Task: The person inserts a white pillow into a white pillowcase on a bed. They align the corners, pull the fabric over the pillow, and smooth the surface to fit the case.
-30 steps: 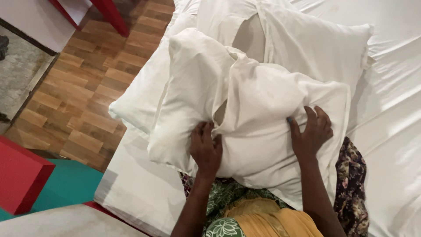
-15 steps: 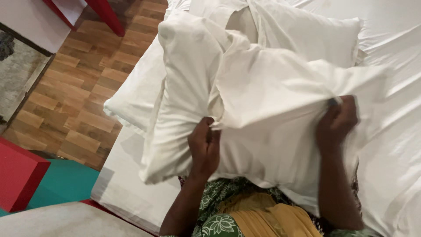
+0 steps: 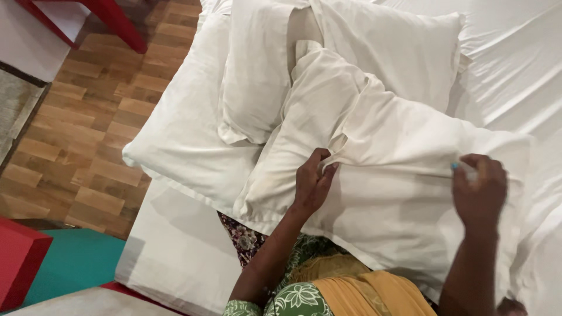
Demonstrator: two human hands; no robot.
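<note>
A white pillow in a white pillowcase (image 3: 380, 175) lies across my lap on the bed. My left hand (image 3: 313, 182) pinches the open flap edge of the pillowcase near the pillow's middle. My right hand (image 3: 481, 190) grips the same flap edge farther right, fingers curled over the cloth. Behind it rest two more white pillows, one at the back (image 3: 398, 47) and one to the left (image 3: 187, 140).
A white bedsheet (image 3: 515, 70) covers the bed, and its corner (image 3: 175, 257) hangs near the wooden floor (image 3: 76, 129). A red frame (image 3: 111, 17) stands at the top left. A red and teal block (image 3: 35, 263) sits at the bottom left.
The pillow has dropped from raised to lying lower and more to the right. Both hands have shifted right along the flap edge, and the view has turned slightly.
</note>
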